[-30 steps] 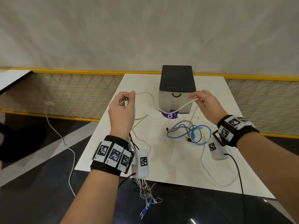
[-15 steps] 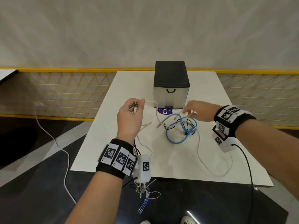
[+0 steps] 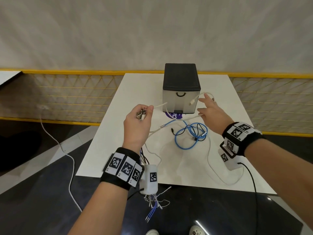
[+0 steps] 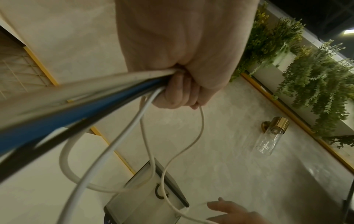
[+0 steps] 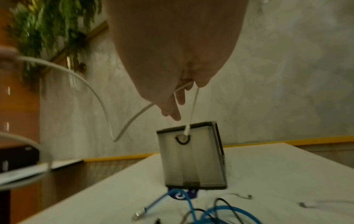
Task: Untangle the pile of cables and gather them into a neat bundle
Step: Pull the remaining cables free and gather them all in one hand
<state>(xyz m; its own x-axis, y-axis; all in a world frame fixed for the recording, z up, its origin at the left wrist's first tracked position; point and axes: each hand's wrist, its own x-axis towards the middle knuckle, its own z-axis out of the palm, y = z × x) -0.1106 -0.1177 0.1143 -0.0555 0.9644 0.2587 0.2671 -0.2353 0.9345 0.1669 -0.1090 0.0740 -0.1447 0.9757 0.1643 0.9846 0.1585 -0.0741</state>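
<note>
White cable [image 3: 184, 118] runs slack from the left hand [image 3: 137, 123] across the front of the grey drawer box [image 3: 181, 92] to the right hand [image 3: 211, 112], both raised above the counter [image 3: 118, 150] on the near side of the box. The left hand is fisted round a gathered cluster of cable ends, metal plugs poking out at the thumb; the left wrist view shows white, blue and black strands leaving that fist together. The right hand has its fingers [image 3: 205, 97] loosely extended, with the white cable draped through them and its plug end dangling in front of the box; the right wrist view suggests a light pinch near the palm, though motion blur leaves that unsure.

The rest of the pile, a blue cable [image 3: 186, 145] looped with a thin black cable [image 3: 198, 131], lies on the counter just in front of the box, between the two hands.

The step looks like feeding the freed white end back to the left hand's cluster. It would go best by carrying the plug high, clear of the blue loops, so it does not re-thread them, and keeping the left grip firm so collected ends stay aligned.
</note>
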